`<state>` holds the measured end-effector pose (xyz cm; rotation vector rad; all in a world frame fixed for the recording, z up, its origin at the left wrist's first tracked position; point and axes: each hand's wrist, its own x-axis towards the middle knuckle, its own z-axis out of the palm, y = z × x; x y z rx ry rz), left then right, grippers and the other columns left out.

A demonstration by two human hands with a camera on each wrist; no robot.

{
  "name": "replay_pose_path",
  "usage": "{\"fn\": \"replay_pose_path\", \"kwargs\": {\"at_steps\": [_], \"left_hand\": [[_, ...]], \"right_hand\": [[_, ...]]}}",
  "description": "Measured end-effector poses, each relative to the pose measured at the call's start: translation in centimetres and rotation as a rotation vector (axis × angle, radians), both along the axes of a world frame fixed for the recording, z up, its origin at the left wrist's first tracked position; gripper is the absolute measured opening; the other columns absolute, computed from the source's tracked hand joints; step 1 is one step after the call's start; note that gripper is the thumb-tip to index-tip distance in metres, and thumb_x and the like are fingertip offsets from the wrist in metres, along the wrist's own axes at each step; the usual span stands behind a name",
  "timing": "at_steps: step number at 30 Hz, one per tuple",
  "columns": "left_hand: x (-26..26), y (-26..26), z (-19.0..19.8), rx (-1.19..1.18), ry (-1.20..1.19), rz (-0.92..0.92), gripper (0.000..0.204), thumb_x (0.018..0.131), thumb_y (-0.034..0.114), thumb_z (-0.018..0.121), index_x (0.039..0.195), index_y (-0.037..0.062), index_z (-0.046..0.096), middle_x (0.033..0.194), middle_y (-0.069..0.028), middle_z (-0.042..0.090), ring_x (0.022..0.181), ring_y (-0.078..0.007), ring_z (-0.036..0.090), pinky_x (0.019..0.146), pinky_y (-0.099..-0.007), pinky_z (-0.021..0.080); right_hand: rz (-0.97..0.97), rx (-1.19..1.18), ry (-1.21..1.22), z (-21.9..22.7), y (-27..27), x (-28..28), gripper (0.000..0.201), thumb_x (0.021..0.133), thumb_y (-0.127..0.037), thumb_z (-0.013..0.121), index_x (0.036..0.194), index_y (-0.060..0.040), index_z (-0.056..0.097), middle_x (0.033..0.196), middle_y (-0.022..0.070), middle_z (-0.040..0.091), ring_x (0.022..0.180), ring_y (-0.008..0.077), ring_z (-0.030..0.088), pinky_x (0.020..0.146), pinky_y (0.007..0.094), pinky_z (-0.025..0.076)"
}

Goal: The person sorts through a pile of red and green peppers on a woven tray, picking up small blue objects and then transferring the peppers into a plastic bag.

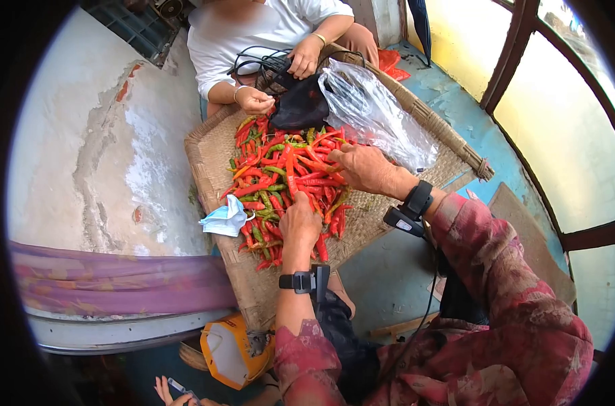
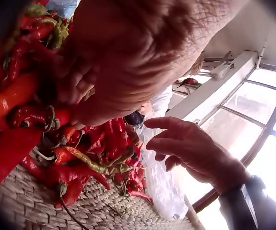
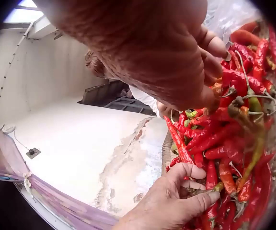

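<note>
Red and some green chili peppers (image 1: pixel 253 193) lie heaped on a woven tray (image 1: pixel 216 145). My left hand (image 1: pixel 299 223) is at the near side of the heap, its thumb and fingers pinching a long red chili pepper (image 1: pixel 290 169) that points away from me. In the right wrist view this left hand (image 3: pixel 176 196) has thumb and forefinger close together among the peppers. My right hand (image 1: pixel 367 168) hovers at the heap's right side. Its fingers look loosely bent with nothing between them in the left wrist view, where the hand (image 2: pixel 188 148) appears beside the peppers.
Across the tray sits a person in a white shirt (image 1: pixel 219 47), hands by a black bag (image 1: pixel 301 105) and cables. A clear plastic bag (image 1: pixel 382 111) lies at the tray's right, a blue face mask (image 1: pixel 225 218) at its left. Below stands a yellow container (image 1: pixel 216 352).
</note>
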<state>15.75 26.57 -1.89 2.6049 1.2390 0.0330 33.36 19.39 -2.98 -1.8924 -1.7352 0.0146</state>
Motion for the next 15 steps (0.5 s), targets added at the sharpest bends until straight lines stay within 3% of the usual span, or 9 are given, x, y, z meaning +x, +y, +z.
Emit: {"fn": "replay_pose_path", "kwargs": {"at_steps": [2,4,5,7,9,11,13,14,15], "left_hand": [[0.0,-0.3,0.5,0.000,-0.036,-0.001,0.036,0.071,0.011,0.063,0.098,0.0003,0.043,0.078,-0.0246,0.061,0.078,-0.0416,0.059,0.066,-0.0444,0.047],[0.1,-0.4,1.2,-0.099,-0.267,0.052,0.037,0.070,0.011,0.063,0.101,0.0020,0.043,0.076,-0.0185,0.062,0.073,-0.0332,0.061,0.061,-0.0383,0.047],[0.2,-0.5,1.2,-0.096,-0.263,0.048,0.037,0.070,0.011,0.063,0.101,0.0020,0.043,0.076,-0.0185,0.062,0.073,-0.0332,0.061,0.061,-0.0383,0.047],[0.5,-0.9,1.2,-0.269,-0.484,0.118,0.036,0.071,0.011,0.064,0.099,0.0022,0.044,0.072,-0.0120,0.061,0.066,-0.0227,0.061,0.058,-0.0333,0.046],[0.6,-1.4,1.4,-0.225,-0.509,0.093,0.037,0.072,0.011,0.064,0.100,0.0024,0.043,0.070,-0.0104,0.060,0.064,-0.0194,0.059,0.057,-0.0320,0.046],[0.9,-2.2,1.5,-0.186,-0.530,0.067,0.037,0.072,0.011,0.065,0.101,0.0027,0.043,0.069,-0.0087,0.059,0.061,-0.0162,0.058,0.056,-0.0306,0.045],[1.0,-2.6,1.7,-0.189,-0.589,0.037,0.037,0.073,0.008,0.064,0.103,0.0028,0.041,0.069,-0.0089,0.059,0.059,-0.0167,0.058,0.056,-0.0304,0.046],[1.0,-2.8,2.0,-0.211,-0.544,0.022,0.039,0.074,0.005,0.062,0.106,0.0029,0.040,0.071,-0.0096,0.060,0.061,-0.0174,0.060,0.057,-0.0305,0.047],[1.0,-2.7,2.0,-0.209,-0.545,0.022,0.039,0.074,0.005,0.062,0.106,0.0029,0.040,0.071,-0.0096,0.060,0.061,-0.0174,0.060,0.057,-0.0305,0.047]], "right_hand": [[0.013,0.053,0.020,-0.9,0.4,-0.2,0.015,0.074,-0.015,0.056,0.085,-0.0039,0.055,0.077,0.0159,0.060,0.071,0.0337,0.061,0.059,0.0418,0.049],[0.074,-0.018,0.111,-1.2,0.5,-0.9,0.015,0.076,-0.018,0.056,0.082,-0.0036,0.057,0.074,0.0165,0.060,0.070,0.0334,0.061,0.059,0.0419,0.048],[0.140,-0.091,0.196,-1.3,0.5,-1.3,0.017,0.077,-0.020,0.056,0.080,-0.0034,0.058,0.072,0.0171,0.060,0.070,0.0331,0.061,0.058,0.0420,0.048],[0.176,-0.034,0.309,-2.0,0.6,-2.2,0.024,0.081,-0.024,0.054,0.072,-0.0025,0.060,0.066,0.0174,0.060,0.067,0.0331,0.061,0.058,0.0429,0.048],[0.165,-0.171,0.397,-2.3,1.1,-2.8,0.031,0.084,-0.026,0.051,0.068,-0.0010,0.060,0.064,0.0180,0.059,0.064,0.0349,0.060,0.056,0.0433,0.046],[0.195,-0.115,0.537,-2.3,1.0,-2.8,0.040,0.087,-0.032,0.050,0.066,0.0008,0.059,0.057,0.0161,0.057,0.055,0.0293,0.058,0.051,0.0396,0.044],[0.225,-0.149,1.029,-2.0,1.3,-2.8,0.042,0.086,-0.037,0.052,0.068,0.0013,0.060,0.055,0.0118,0.055,0.052,0.0194,0.055,0.048,0.0357,0.041],[0.202,-0.204,0.983,-1.8,1.3,-2.5,0.040,0.085,-0.038,0.055,0.071,-0.0001,0.062,0.055,0.0076,0.055,0.054,0.0122,0.053,0.049,0.0324,0.042],[0.203,-0.203,0.982,-2.1,1.6,-2.3,0.040,0.085,-0.038,0.055,0.071,-0.0001,0.062,0.055,0.0076,0.055,0.054,0.0122,0.053,0.049,0.0324,0.042]]}}
